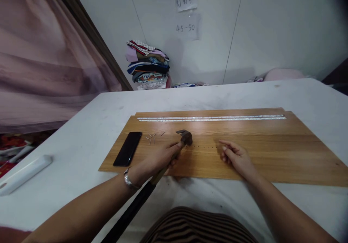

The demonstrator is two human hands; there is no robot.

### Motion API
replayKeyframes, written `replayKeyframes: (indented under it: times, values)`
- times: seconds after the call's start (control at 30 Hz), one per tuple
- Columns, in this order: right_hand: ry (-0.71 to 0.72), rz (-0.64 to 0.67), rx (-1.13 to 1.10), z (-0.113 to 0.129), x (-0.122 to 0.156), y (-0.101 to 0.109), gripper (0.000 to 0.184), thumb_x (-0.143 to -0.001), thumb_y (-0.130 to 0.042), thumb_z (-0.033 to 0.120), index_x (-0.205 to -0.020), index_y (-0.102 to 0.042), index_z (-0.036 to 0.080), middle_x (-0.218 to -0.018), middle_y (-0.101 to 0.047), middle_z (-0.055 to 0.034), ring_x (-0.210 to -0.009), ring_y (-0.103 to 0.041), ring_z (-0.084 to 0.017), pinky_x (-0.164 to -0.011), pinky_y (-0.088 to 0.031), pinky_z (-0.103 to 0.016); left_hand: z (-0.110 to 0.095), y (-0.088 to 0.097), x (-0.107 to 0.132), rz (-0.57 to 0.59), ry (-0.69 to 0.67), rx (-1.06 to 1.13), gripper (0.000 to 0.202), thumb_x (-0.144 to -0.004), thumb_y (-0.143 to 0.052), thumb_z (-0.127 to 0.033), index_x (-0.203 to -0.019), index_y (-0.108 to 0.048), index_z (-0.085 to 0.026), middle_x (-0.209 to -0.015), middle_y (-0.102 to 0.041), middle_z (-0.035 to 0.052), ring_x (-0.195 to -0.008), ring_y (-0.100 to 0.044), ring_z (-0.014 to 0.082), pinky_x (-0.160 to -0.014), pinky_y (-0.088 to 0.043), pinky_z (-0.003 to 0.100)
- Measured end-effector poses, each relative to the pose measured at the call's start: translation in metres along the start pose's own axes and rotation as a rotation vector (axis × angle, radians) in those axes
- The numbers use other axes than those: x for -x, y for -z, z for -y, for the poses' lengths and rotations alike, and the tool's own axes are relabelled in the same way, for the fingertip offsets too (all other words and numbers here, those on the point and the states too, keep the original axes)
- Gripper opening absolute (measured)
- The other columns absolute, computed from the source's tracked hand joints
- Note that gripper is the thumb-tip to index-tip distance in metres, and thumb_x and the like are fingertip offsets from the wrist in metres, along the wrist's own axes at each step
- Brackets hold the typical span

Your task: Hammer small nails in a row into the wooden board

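Note:
My left hand is wrapped round the handle of a claw hammer, close below its metal head. The hammer head is low over a wooden board, at the left end of a row of small dark dots that look like nail heads. The black grip of the hammer slants down toward my body. At the right end of that row is my right hand, its index finger stretched out and the other fingers partly curled, with nothing visible in it. Several loose nails lie on the board left of the hammer.
A black phone lies on the board's left part. White marked strips run along its far edge. Under the board is a white table, with a white long object at its left. Folded clothes are stacked beyond, by the wall.

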State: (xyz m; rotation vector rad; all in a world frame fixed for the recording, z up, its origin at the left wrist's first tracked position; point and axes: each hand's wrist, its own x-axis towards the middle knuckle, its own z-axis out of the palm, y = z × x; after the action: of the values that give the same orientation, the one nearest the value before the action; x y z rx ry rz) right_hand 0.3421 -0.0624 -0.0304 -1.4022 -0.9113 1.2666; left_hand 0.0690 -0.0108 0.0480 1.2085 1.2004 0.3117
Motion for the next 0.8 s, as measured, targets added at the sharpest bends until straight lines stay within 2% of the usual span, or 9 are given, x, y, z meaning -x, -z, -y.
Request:
replayKeyframes:
  times: [0.13, 0.5, 0.7, 0.8]
  values:
    - [-0.005, -0.003, 0.004, -0.0003, -0.0004, 0.0001, 0.052, -0.069, -0.068, 0.045, -0.11, -0.065, 0.013, -0.053, -0.057, 0.0026, -0.046, -0.049, -0.011, -0.044, -0.033, -0.023, -0.0036, 0.0003, 0.0012, -0.014, -0.003, -0.027, 0.045, -0.086, -0.045, -0.06, -0.09, -0.054, -0.016, -0.064, -0.045, -0.0044, -0.045, -0.036, 0.005, -0.042, -0.027, 0.02]
    - [-0.012, -0.007, 0.029, 0.0056, 0.0015, -0.0018, 0.053, -0.068, -0.065, 0.046, -0.109, -0.064, 0.013, -0.053, -0.056, 0.0032, -0.046, -0.047, -0.01, -0.045, -0.033, -0.023, 0.0031, 0.0033, -0.0018, -0.013, 0.007, -0.093, 0.046, -0.084, -0.047, -0.063, -0.08, -0.052, -0.017, -0.061, -0.046, -0.0042, -0.048, -0.04, 0.0071, -0.044, -0.03, 0.021]
    - [0.0, 0.007, 0.032, 0.0018, -0.0001, -0.0009, 0.054, -0.07, -0.064, 0.047, -0.112, -0.064, 0.013, -0.054, -0.056, 0.0028, -0.047, -0.047, -0.011, -0.044, -0.033, -0.023, -0.0031, 0.0026, -0.0004, 0.004, 0.003, -0.039, 0.042, -0.086, -0.046, -0.058, -0.091, -0.054, -0.018, -0.067, -0.048, -0.0036, -0.047, -0.038, 0.0056, -0.043, -0.029, 0.019]
    - [0.001, 0.01, 0.031, -0.0001, -0.0002, -0.0002, 0.053, -0.071, -0.065, 0.047, -0.111, -0.065, 0.013, -0.054, -0.056, 0.0028, -0.046, -0.047, -0.01, -0.044, -0.033, -0.023, 0.0004, 0.0037, -0.0011, 0.007, 0.012, -0.044, 0.043, -0.086, -0.047, -0.06, -0.087, -0.053, -0.017, -0.067, -0.048, -0.003, -0.048, -0.039, 0.0057, -0.043, -0.029, 0.019]
